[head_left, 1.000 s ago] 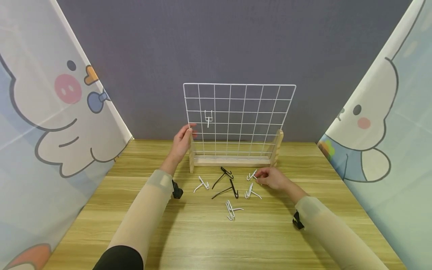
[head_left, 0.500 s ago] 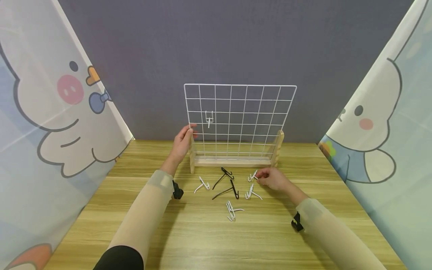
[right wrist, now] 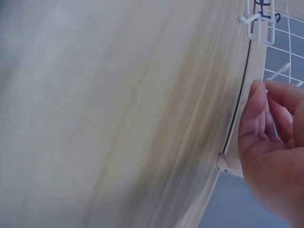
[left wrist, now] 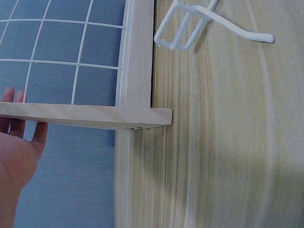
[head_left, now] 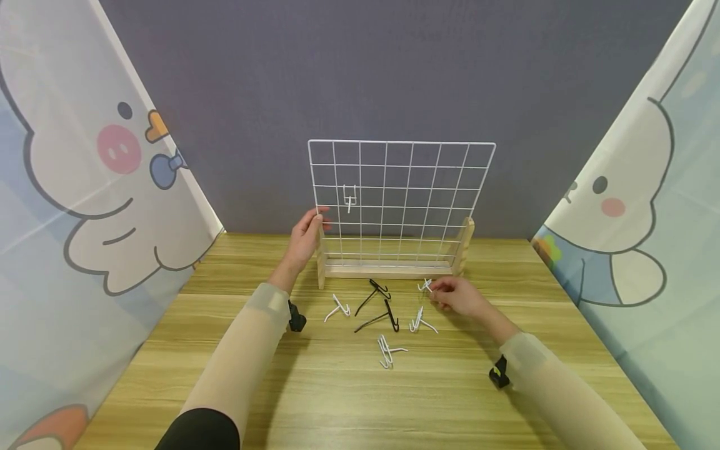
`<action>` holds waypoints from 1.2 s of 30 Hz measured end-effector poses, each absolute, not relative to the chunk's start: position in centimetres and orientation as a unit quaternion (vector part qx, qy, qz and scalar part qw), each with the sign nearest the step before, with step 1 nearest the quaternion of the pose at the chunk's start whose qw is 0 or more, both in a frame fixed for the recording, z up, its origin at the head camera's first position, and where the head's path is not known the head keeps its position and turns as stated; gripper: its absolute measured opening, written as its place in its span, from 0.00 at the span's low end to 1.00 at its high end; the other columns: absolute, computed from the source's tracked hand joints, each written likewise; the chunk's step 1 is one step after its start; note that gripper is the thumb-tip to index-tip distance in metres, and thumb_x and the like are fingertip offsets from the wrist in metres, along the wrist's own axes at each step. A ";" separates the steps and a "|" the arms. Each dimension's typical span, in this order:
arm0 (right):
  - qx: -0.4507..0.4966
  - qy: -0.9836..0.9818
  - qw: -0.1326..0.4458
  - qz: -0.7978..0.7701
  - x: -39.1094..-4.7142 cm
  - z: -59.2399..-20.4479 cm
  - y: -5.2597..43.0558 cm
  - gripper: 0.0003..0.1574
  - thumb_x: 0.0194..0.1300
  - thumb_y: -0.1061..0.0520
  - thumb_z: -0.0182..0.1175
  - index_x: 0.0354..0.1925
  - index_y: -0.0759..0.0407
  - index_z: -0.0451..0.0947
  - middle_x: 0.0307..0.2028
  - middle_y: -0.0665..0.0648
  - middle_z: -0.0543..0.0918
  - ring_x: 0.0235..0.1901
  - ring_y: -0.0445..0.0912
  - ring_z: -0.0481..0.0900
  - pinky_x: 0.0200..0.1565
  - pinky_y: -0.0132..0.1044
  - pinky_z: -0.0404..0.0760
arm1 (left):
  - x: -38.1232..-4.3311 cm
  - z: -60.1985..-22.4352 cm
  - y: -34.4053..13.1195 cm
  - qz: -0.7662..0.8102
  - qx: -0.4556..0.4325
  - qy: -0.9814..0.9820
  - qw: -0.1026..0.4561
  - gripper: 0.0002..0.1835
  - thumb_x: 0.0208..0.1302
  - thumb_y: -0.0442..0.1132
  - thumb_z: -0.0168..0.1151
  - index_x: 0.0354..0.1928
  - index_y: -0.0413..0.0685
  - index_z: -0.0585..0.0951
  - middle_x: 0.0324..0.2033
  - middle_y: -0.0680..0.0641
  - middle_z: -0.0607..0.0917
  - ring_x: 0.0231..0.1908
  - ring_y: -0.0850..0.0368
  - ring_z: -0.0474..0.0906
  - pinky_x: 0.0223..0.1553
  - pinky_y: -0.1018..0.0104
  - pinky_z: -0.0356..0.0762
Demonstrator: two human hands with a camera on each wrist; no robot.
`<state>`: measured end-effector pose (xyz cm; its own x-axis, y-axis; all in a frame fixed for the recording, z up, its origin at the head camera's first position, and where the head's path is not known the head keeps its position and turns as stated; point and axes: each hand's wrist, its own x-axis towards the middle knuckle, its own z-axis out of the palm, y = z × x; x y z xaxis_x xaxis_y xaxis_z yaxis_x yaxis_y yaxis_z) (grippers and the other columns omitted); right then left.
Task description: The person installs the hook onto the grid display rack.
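A white wire grid panel (head_left: 384, 187) stands upright in a pale wooden stand (head_left: 388, 272) at the back of the table. My left hand (head_left: 304, 236) grips the stand's left side post (left wrist: 85, 114) near its top, fingers reaching behind it. Between thumb and fingertips of my right hand (head_left: 457, 295), a white metal hook (head_left: 425, 285) is pinched, close in front of the stand's right end. In the right wrist view only part of that hook (right wrist: 281, 71) shows past the fingertips. One white hook (head_left: 350, 199) hangs on the grid's upper left.
Two black hooks (head_left: 375, 290) lie on the wooden table (head_left: 337, 400) before the stand. Around them are three white hooks: one at left (head_left: 337, 307), one at right (head_left: 420, 320) and one nearer (head_left: 388, 351). Printed cartoon curtains (head_left: 118, 150) flank the table.
My right hand has raised the pinched white hook slightly and turned it, shifting a little toward the stand. The left hand keeps its hold on the post.
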<state>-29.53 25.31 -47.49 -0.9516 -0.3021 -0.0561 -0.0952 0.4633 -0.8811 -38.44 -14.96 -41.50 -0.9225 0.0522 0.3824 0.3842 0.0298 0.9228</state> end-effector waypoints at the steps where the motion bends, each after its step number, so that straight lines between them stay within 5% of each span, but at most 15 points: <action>1: -0.114 0.847 0.102 -0.510 -29.5 -47.4 25.3 0.15 0.78 0.66 0.63 0.56 0.78 0.81 0.34 0.62 0.86 0.30 0.42 0.81 0.32 0.31 0.83 | -38.5 -41.5 -15.0 -0.680 -0.154 -0.706 0.122 0.24 0.91 0.46 0.47 0.74 0.38 0.76 0.59 0.24 0.83 0.47 0.67 0.84 0.28 0.72 0.67; 8: -0.083 0.825 0.078 -0.554 -29.3 -46.8 25.3 0.21 0.79 0.65 0.64 0.61 0.80 0.78 0.37 0.57 0.87 0.31 0.40 0.82 0.34 0.30 0.84 | -38.5 -41.6 -15.0 -0.682 -0.158 -0.704 0.123 0.24 0.90 0.45 0.48 0.74 0.39 0.77 0.58 0.26 0.84 0.49 0.60 0.86 0.27 0.72 0.67; 12: -0.079 0.804 0.053 -0.586 -29.4 -46.2 25.4 0.22 0.78 0.66 0.64 0.62 0.80 0.75 0.42 0.59 0.88 0.35 0.40 0.86 0.40 0.31 0.87 | -38.6 -41.7 -14.9 -0.684 -0.155 -0.702 0.128 0.23 0.90 0.46 0.49 0.73 0.41 0.79 0.51 0.41 0.89 0.53 0.48 0.86 0.29 0.71 0.69; 17: -0.078 0.801 0.028 -0.593 -29.4 -45.4 25.5 0.20 0.78 0.65 0.65 0.62 0.76 0.77 0.41 0.56 0.87 0.38 0.43 0.87 0.43 0.34 0.89 | -38.6 -41.7 -15.0 -0.684 -0.155 -0.702 0.124 0.23 0.90 0.45 0.49 0.73 0.39 0.78 0.46 0.55 0.89 0.52 0.52 0.86 0.27 0.72 0.68; 23: -0.075 0.810 0.009 -0.581 -29.3 -44.1 25.4 0.24 0.80 0.57 0.66 0.66 0.71 0.80 0.44 0.56 0.89 0.39 0.44 0.87 0.44 0.39 0.89 | -38.7 -41.7 -14.8 -0.690 -0.149 -0.697 0.127 0.22 0.90 0.45 0.50 0.72 0.40 0.79 0.43 0.60 0.88 0.59 0.29 0.81 0.28 0.72 0.68; 26: -0.080 0.813 -0.011 -0.577 -29.3 -43.4 25.2 0.24 0.80 0.55 0.67 0.65 0.68 0.81 0.41 0.51 0.89 0.36 0.43 0.86 0.38 0.36 0.87 | -38.7 -41.7 -14.8 -0.688 -0.148 -0.700 0.126 0.22 0.90 0.46 0.49 0.73 0.41 0.79 0.45 0.55 0.89 0.60 0.29 0.81 0.29 0.72 0.68; 32: -0.090 0.798 -0.052 -0.594 -29.3 -41.4 24.7 0.17 0.79 0.53 0.68 0.60 0.58 0.86 0.35 0.42 0.86 0.31 0.41 0.79 0.31 0.30 0.80 | -38.6 -41.7 -14.8 -0.688 -0.154 -0.699 0.119 0.23 0.90 0.45 0.48 0.74 0.38 0.76 0.60 0.24 0.83 0.57 0.39 0.84 0.27 0.72 0.69; 36: -0.105 0.781 -0.087 -0.610 -29.5 -39.7 24.5 0.13 0.79 0.55 0.68 0.58 0.58 0.87 0.33 0.41 0.85 0.29 0.39 0.79 0.31 0.30 0.79 | -38.6 -41.7 -15.0 -0.687 -0.157 -0.700 0.115 0.24 0.91 0.45 0.47 0.75 0.37 0.75 0.59 0.27 0.84 0.53 0.52 0.86 0.26 0.72 0.68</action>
